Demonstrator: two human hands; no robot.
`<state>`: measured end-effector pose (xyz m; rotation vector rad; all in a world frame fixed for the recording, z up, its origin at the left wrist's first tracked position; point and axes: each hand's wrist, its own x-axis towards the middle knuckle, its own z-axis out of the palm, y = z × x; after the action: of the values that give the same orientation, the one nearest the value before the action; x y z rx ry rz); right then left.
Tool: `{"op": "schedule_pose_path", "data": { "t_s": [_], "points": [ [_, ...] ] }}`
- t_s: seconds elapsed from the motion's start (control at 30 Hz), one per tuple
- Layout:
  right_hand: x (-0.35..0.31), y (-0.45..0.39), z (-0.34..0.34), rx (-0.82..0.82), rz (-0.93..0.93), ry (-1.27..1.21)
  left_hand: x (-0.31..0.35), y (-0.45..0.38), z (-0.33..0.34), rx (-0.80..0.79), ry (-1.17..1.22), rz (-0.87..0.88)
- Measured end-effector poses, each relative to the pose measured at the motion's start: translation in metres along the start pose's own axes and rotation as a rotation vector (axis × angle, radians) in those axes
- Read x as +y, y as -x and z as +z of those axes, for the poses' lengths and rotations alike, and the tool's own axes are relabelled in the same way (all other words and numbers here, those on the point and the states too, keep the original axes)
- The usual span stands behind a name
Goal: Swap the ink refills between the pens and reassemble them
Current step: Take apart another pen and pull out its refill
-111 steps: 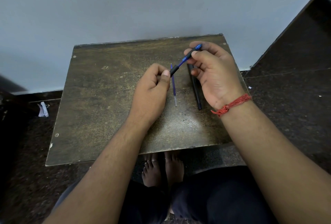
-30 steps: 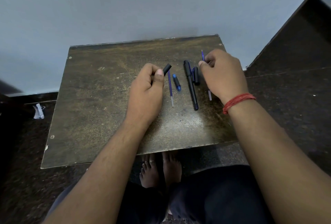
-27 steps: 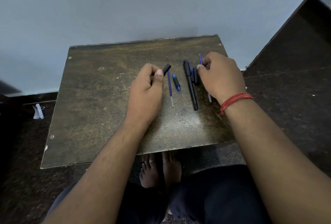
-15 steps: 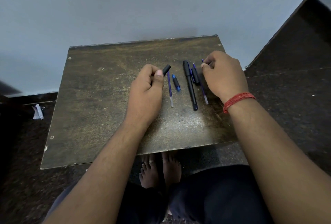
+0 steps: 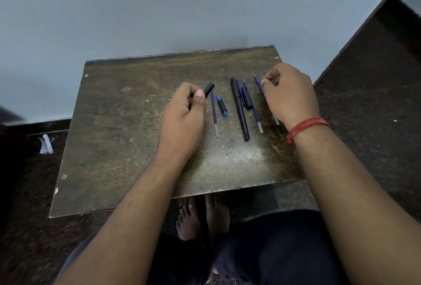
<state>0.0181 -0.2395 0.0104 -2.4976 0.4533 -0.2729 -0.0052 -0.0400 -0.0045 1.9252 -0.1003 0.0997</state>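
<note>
Now | right hand (image 5: pixel 289 93) pinches refill (image 5: pixel 258 83) near table (image 5: pixel 127 139) right edge

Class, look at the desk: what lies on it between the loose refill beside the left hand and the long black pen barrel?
In the head view, only a short blue-and-black pen tip piece lies between the loose refill and the black pen barrel.

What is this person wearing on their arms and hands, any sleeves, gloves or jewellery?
Both forearms are bare, with no sleeves or gloves in view. The right wrist carries a red thread band wound round several times. The left hand and the right hand show no rings.
</note>
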Motion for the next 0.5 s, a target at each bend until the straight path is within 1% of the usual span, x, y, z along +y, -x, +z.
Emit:
{"op": "schedule_pose_path", "data": {
  "t_s": [0.13, 0.3, 0.5],
  "points": [
    [-0.019, 0.010, 0.005, -0.036, -0.124, -0.016, 0.000, -0.001, -0.001, 0.062, -0.006, -0.009],
    [-0.045, 0.029, 0.013, -0.106, -0.269, 0.080, -0.005, -0.005, -0.004, 0.163, 0.025, -0.053],
    [-0.057, 0.044, 0.022, -0.226, -0.396, 0.352, -0.006, -0.007, -0.005, 0.221, 0.043, -0.079]
  ]
}}
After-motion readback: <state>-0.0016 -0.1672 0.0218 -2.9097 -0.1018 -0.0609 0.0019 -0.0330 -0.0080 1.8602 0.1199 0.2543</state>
